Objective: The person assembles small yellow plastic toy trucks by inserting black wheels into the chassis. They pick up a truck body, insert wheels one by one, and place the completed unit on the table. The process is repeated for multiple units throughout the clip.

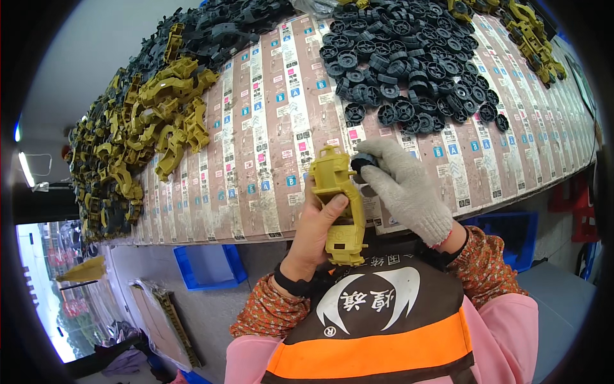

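Note:
My bare left hand (318, 221) is wrapped round a yellow plastic toy vehicle body (330, 174), held upright over the table's near edge. Short axle stubs stick out along the body's right side. A white knitted glove covers my right hand (400, 182). Its thumb and fingers pinch a small black toy wheel (362, 161) right beside the upper stub of the body. Whether the wheel sits on that stub, I cannot tell. Beyond my hands lies a heap of black toy wheels (409, 64).
The table (256, 153) has a printed paper cover. Yellow vehicle bodies (169, 115) pile up at left, with dark plastic parts (211, 35) behind them. More yellow parts (534, 48) lie far right. Below the edge stand a blue bin (208, 265) and another blue crate (508, 233).

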The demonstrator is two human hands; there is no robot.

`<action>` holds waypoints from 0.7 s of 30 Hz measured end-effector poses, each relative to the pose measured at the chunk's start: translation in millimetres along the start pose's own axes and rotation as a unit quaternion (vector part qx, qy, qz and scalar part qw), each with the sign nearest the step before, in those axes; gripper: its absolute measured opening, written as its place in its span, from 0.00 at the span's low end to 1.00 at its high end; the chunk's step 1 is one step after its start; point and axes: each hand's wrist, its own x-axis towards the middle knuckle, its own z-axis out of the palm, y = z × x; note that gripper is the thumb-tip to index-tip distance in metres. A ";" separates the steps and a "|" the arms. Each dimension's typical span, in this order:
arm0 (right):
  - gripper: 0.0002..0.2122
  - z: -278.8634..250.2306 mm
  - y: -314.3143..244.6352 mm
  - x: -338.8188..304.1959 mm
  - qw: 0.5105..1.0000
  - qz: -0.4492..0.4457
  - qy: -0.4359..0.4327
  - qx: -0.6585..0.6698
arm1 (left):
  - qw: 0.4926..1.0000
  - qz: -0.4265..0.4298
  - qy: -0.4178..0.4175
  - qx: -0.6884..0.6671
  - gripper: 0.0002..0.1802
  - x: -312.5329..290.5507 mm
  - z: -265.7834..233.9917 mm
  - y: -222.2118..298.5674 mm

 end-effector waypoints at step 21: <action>0.19 -8.0 -13.6 -23.7 0.952 -0.087 -0.061 -0.287 | 0.894 0.203 -0.050 0.397 0.49 1.6 9.8 -11.3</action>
